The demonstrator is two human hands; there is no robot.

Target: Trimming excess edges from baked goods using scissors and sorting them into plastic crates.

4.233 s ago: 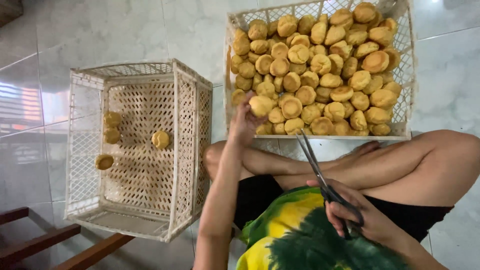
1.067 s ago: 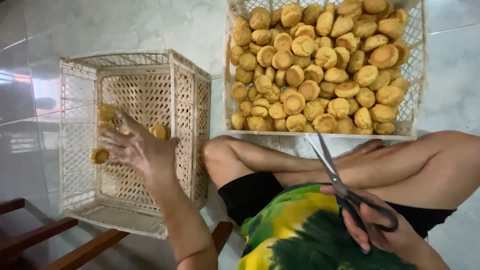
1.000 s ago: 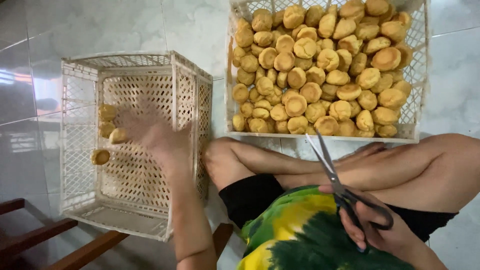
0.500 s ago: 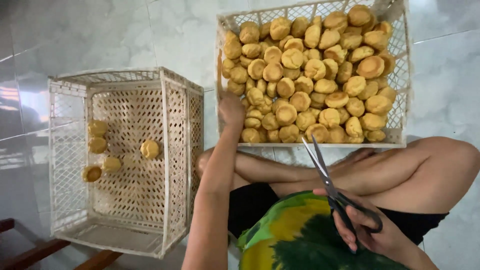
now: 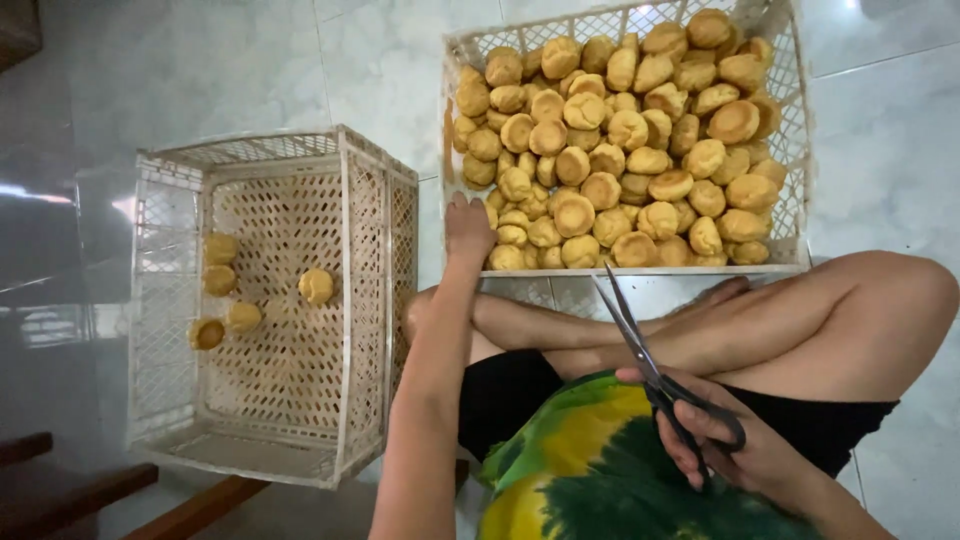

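Golden-brown round pastry puffs (image 5: 600,150) fill the white plastic lattice crate (image 5: 795,200) in front of me, heaped several deep from its far wall down to its near rim. My left hand (image 5: 468,228) reaches over that near rim at the crate's left corner, its fingers down among the front puffs; from here I cannot tell whether they have closed on one or merely touch them, because the back of the hand hides the fingertips. My left forearm runs straight up from the bottom of the view to that corner, crossing above my knee. My right hand (image 5: 735,445) rests low on my lap, clenched through the black loops of the steel scissors (image 5: 640,345), whose blades are nearly shut and point up and to the left toward the full crate's near edge without reaching it. My bare legs are crossed between the scissors and that crate, above black shorts and a green-and-yellow tie-dyed shirt. To the left, well apart from the full crate, stands a second white lattice crate (image 5: 365,300), taller-walled, with five puffs (image 5: 316,286) on its floor: four clustered by its left wall and one alone nearer the middle. Both crates sit on the pale glossy tiled floor (image 5: 230,70), and a dark wooden piece (image 5: 60,485) shows at the lower left.
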